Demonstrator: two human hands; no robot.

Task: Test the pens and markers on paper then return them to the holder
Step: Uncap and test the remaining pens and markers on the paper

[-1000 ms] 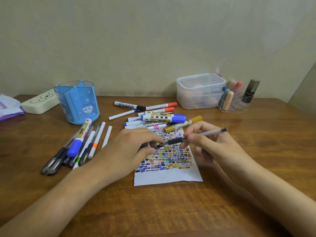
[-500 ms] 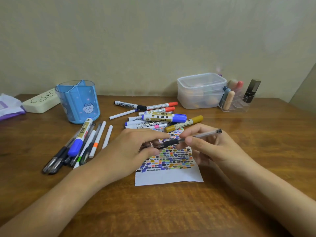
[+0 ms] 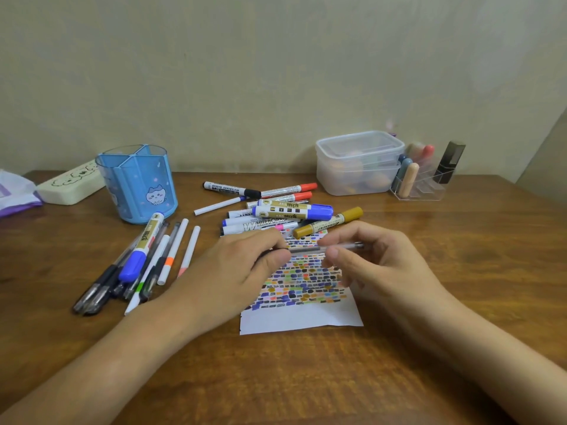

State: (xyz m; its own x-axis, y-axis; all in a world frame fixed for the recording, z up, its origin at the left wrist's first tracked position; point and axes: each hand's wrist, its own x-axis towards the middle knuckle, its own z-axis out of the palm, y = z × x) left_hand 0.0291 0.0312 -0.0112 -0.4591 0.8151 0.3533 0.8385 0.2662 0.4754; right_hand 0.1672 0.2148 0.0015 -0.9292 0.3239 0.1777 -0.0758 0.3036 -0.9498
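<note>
A clear gel pen (image 3: 310,249) lies level above the test paper (image 3: 302,315), which is covered in coloured marks. My left hand (image 3: 242,271) pinches its left end, and my right hand (image 3: 371,265) pinches the barrel. The pen's tip end is hidden under my left fingers. A pile of whiteboard and permanent markers (image 3: 285,211) lies behind the paper. Another bunch of pens and markers (image 3: 144,262) lies to the left. The blue holder (image 3: 138,185) stands at the back left and looks empty.
A cream pencil case (image 3: 72,184) and a purple-white cloth (image 3: 15,191) sit at the far left. At the back right stand a lidded plastic box (image 3: 359,162) and a clear organiser with small tubes (image 3: 422,180). A wall rises behind the wooden table (image 3: 306,378).
The pen has slid left through my right fingers into my left hand, and its dark grip section is now hidden there. Both hands have come closer together.
</note>
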